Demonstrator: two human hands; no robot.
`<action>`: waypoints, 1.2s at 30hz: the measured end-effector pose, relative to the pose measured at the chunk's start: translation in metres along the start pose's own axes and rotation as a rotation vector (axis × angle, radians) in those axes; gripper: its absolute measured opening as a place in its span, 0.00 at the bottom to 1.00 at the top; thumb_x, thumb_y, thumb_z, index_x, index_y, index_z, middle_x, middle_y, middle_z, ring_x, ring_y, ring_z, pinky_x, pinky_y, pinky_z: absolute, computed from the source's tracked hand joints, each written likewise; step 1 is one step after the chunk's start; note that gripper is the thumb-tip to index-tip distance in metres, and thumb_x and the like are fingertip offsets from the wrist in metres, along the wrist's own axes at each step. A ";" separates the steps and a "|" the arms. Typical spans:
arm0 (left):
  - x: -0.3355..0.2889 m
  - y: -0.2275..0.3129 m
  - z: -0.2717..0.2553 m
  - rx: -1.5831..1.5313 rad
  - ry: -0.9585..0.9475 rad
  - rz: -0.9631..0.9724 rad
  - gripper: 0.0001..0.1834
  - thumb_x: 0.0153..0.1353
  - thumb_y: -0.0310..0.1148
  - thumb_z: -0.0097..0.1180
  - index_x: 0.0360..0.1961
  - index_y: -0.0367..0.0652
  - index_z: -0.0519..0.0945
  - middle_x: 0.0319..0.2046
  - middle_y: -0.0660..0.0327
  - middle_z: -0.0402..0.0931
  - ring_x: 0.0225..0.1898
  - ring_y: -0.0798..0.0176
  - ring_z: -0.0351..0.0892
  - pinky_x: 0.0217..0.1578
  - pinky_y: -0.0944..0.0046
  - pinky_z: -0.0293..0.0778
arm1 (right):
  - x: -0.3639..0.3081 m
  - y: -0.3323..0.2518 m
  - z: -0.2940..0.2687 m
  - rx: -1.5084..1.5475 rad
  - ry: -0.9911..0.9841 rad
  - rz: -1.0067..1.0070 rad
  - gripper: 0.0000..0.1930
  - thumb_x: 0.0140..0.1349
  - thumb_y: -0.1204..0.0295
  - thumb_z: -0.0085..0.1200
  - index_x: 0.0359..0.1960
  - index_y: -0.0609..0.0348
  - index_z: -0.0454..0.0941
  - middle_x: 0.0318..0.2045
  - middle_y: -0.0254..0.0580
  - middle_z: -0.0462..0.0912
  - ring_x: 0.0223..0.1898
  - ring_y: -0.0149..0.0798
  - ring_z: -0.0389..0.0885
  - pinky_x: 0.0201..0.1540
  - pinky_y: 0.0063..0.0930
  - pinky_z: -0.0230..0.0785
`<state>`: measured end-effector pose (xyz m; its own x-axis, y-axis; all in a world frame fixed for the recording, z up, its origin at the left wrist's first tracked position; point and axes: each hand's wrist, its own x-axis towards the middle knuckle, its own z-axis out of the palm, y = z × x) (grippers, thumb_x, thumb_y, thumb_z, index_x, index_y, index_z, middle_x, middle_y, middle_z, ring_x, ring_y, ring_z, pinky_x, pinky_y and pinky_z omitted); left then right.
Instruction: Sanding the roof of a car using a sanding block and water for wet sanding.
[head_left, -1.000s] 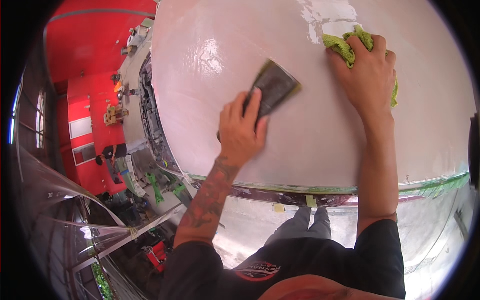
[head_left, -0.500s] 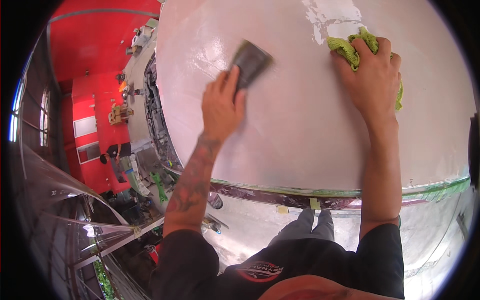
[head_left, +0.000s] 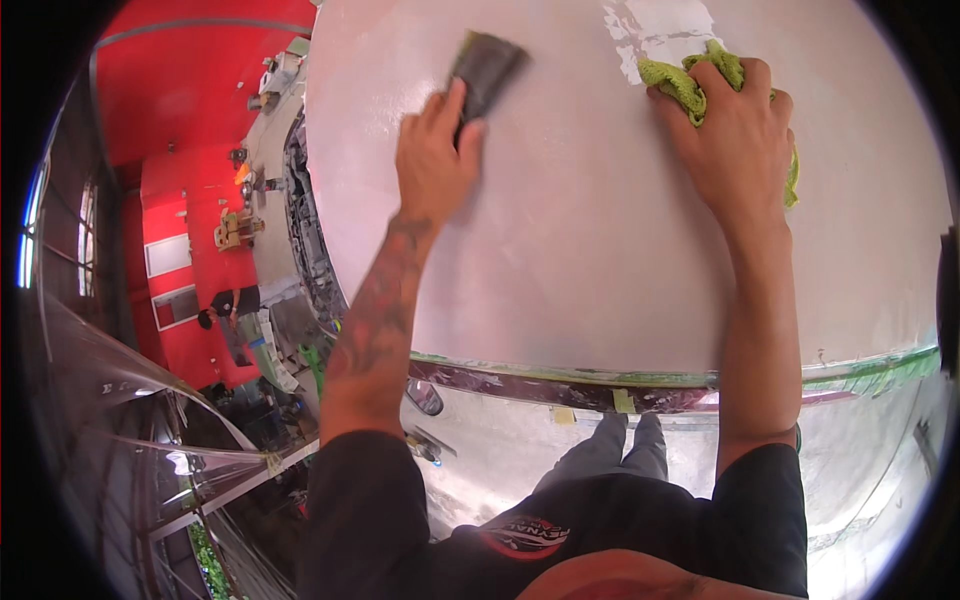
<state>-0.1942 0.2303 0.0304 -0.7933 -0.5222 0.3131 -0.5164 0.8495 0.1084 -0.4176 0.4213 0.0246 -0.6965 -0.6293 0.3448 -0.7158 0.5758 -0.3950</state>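
Note:
A broad, pale grey-pink vehicle panel (head_left: 580,250) with a smooth, slightly shiny surface lies before me. My left hand (head_left: 432,165) grips the narrow end of a dark grey, flared squeegee (head_left: 492,75) on its far left part. The tool's wide end points away from me. Toward the far right, my right hand (head_left: 740,135) is closed over a bunched yellow-green cloth (head_left: 673,85), pressed to the panel. Part of the cloth shows beyond the hand's outer edge. A bare white patch (head_left: 675,22) lies just past the cloth.
Green tape (head_left: 850,376) and a dark red strip (head_left: 520,388) run along the panel's near edge. A side mirror (head_left: 424,398) sits below it. Far left, another person (head_left: 235,302) bends near a red wall (head_left: 205,90). Plastic sheeting (head_left: 130,370) hangs at the lower left.
My left hand has slid the squeegee farther away across the panel, slightly leftward. The right hand and cloth sit a little farther up and left in view, still on the panel.

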 end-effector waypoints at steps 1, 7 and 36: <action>0.022 -0.019 -0.005 0.085 0.026 -0.071 0.25 0.61 0.37 0.57 0.58 0.38 0.75 0.48 0.54 0.78 0.39 0.43 0.72 0.43 0.52 0.71 | 0.002 -0.005 -0.001 0.021 0.015 -0.010 0.18 0.57 0.51 0.62 0.43 0.47 0.83 0.46 0.42 0.73 0.43 0.55 0.73 0.38 0.52 0.73; -0.022 0.043 0.029 0.057 0.064 -0.066 0.25 0.60 0.36 0.58 0.59 0.39 0.75 0.54 0.53 0.75 0.40 0.45 0.72 0.46 0.51 0.70 | 0.004 0.003 -0.005 -0.041 -0.119 0.058 0.20 0.59 0.50 0.60 0.48 0.47 0.82 0.54 0.46 0.72 0.49 0.60 0.72 0.46 0.53 0.73; -0.133 0.009 -0.007 0.160 -0.041 -0.091 0.28 0.64 0.35 0.53 0.64 0.35 0.69 0.55 0.39 0.69 0.47 0.38 0.70 0.50 0.46 0.68 | 0.002 -0.003 -0.004 -0.028 -0.088 0.051 0.21 0.58 0.51 0.60 0.48 0.48 0.82 0.53 0.45 0.73 0.48 0.59 0.73 0.42 0.53 0.73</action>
<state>-0.0913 0.3078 -0.0032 -0.7518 -0.6018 0.2694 -0.6287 0.7774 -0.0179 -0.4170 0.4207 0.0292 -0.7257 -0.6417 0.2480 -0.6816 0.6217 -0.3860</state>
